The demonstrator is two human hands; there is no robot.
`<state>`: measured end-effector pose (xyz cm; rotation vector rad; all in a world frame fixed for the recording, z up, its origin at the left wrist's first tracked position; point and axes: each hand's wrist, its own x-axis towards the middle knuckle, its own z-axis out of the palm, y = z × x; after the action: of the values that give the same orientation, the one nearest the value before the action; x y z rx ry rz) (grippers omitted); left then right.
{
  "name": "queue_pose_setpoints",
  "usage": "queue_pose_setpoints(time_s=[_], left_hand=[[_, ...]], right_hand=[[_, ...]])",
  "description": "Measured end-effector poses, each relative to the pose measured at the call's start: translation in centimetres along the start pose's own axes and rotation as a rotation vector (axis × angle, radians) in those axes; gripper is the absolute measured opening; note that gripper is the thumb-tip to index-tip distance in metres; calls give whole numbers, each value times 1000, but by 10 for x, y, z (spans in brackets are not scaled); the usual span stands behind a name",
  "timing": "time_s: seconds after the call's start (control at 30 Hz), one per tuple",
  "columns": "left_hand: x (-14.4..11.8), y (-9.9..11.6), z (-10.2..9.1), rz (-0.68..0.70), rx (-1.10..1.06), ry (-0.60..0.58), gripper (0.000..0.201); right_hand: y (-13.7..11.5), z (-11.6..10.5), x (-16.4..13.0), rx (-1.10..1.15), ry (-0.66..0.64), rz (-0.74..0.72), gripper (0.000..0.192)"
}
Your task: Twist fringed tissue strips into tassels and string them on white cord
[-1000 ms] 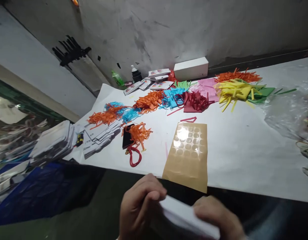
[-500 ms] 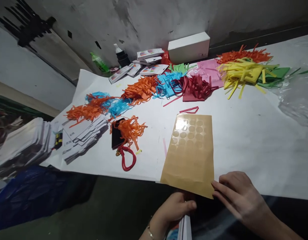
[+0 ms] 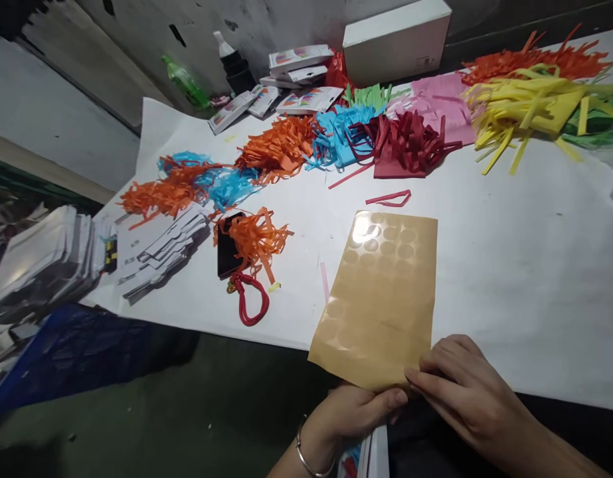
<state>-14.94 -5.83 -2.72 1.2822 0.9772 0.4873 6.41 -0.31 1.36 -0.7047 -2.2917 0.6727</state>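
Fingers of the right hand (image 3: 465, 392) pinch the near corner of the brown sticker sheet (image 3: 378, 299) at the table's near edge; the left hand (image 3: 356, 411) grips white cards (image 3: 378, 455) below it. Better to peel slowly, I think, keeping the sheet flat.

I see a tan-brown sticker sheet (image 3: 378, 299) lying flat on the white-covered desk (image 3: 510, 265), its long side running away from me and its near edge overhanging the desk's front edge. Rows of clear round stickers cover it, and the ones at the far left corner shine under the light. My right hand (image 3: 460, 388) pinches the near right corner, fingertips on top. My left hand (image 3: 356, 411) touches the near edge from below, and also grips a thin stack of white cards (image 3: 373, 455) standing on edge under the desk line.
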Motion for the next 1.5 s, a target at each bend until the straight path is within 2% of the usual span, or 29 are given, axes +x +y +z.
queue_pose_setpoints(time_s=[0.1,0.23,0.37,0.47,0.63,0.8,0.9,1.13,1.33,1.5], left_hand=[[-3,12,-2,124,182,89,61],[-3,35,-5,421,442,305,42],[-2,48,-8,504,507,277,42],[-5,42,-9,478,495,254,50],[-10,26,-3,355,407,253,57],[-11,17,2,62,86,175,60],[-11,14,4,-59,-12,145,61],[-6,18,10,-56,-183,202,64],[-4,17,11,-61,-214,199,64],[-3,16,10,-43,-132,206,65]], right_hand=[[-1,-4,4,86,-24,38,23],[-1,-11,10,155,-153,128,19],[-1,-13,15,226,-154,116,17],[-1,-12,16,257,-81,89,18],[-3,-9,15,216,9,8,20],[-6,-5,13,145,163,-112,28],[-7,-3,12,125,168,-113,27],[-6,2,6,82,159,-87,29],[-4,2,3,42,154,-57,26],[-5,4,-6,-54,156,-150,28]])
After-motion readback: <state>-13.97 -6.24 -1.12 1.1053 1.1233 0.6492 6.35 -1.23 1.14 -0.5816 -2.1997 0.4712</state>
